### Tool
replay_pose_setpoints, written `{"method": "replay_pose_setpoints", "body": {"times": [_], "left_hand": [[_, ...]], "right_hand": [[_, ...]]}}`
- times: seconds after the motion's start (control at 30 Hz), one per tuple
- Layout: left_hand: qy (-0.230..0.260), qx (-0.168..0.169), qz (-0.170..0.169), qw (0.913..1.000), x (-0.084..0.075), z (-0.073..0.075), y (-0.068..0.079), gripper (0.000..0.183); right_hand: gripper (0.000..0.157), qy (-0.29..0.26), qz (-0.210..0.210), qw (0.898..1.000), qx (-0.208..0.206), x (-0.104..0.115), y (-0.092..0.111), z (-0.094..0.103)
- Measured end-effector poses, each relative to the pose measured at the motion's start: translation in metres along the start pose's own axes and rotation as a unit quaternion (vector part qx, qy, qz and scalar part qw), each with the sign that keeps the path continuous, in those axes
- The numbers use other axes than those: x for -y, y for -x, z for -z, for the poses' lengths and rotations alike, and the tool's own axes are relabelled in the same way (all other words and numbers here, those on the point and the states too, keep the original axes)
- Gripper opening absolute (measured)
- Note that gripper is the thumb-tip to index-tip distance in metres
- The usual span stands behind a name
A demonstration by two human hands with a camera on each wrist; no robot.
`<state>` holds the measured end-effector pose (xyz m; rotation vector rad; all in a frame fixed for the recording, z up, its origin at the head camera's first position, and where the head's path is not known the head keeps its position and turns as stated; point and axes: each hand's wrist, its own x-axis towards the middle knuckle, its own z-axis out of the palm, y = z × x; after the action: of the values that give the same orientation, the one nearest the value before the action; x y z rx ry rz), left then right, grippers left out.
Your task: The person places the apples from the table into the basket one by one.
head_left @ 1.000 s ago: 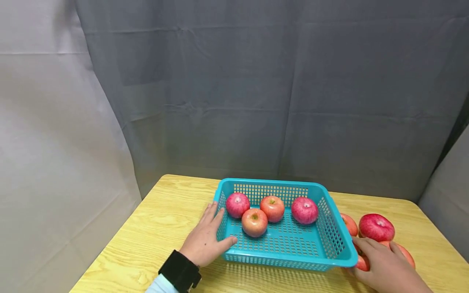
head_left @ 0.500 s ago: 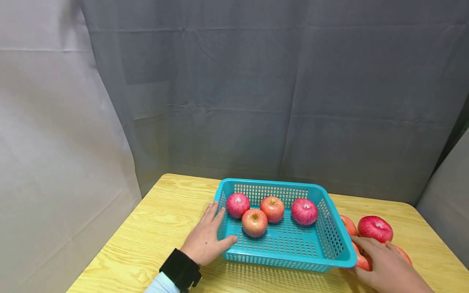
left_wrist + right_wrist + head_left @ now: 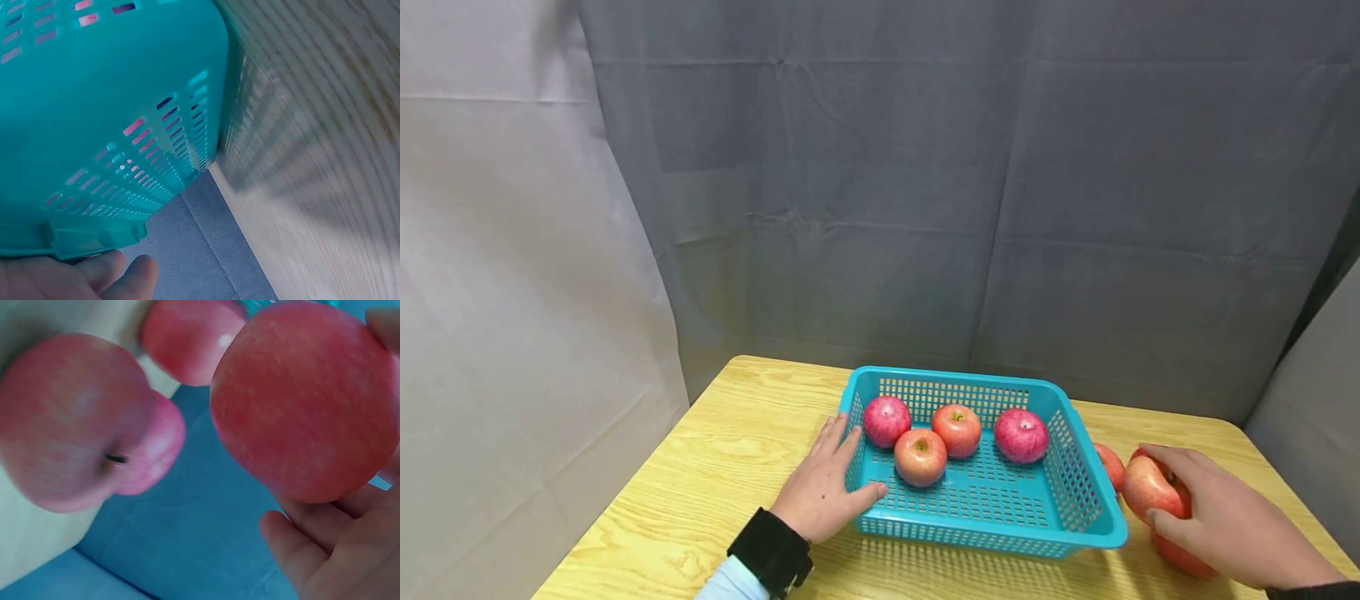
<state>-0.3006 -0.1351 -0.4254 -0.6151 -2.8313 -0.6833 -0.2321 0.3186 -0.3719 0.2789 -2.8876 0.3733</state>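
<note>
A turquoise plastic basket (image 3: 977, 533) stands on the table in the head view. Dark pink apples (image 3: 1021, 435) and lighter red apples (image 3: 920, 457) lie inside it. My left hand (image 3: 823, 496) rests on the basket's left side, fingers spread along the rim; the left wrist view shows its fingertips (image 3: 139, 278) at that rim. Right of the basket, my right hand (image 3: 1232, 508) grips a red apple (image 3: 1153, 487) with a stem hollow, raised beside the rim. Below it sits another red apple (image 3: 1183, 557), partly hidden by the hand. The right wrist view shows the held apple (image 3: 306, 400) large.
One more apple (image 3: 1108, 467) lies against the basket's right wall. A dark pink apple (image 3: 156, 450) shows behind a stemmed one (image 3: 75, 425) in the right wrist view. The yellow wood table (image 3: 700, 467) ends before a grey curtain (image 3: 880, 208).
My right hand has closed round a red apple beside the basket and lifted it, shifting up and right. The left hand stays at the rim.
</note>
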Motion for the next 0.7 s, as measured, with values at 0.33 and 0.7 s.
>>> {"method": "replay_pose_setpoints", "body": {"times": [0.33,0.7], "left_hand": [[0.001,-0.002,0.0,1.0,0.0,-0.001,0.0,0.091],[0.002,0.002,0.004,1.0,-0.003,0.003,0.001,0.09]], "right_hand": [[0.08,0.016,0.01,0.999,0.035,0.024,-0.029,0.018],[0.076,0.019,0.067,0.997,0.043,0.055,-0.061,0.019]]}}
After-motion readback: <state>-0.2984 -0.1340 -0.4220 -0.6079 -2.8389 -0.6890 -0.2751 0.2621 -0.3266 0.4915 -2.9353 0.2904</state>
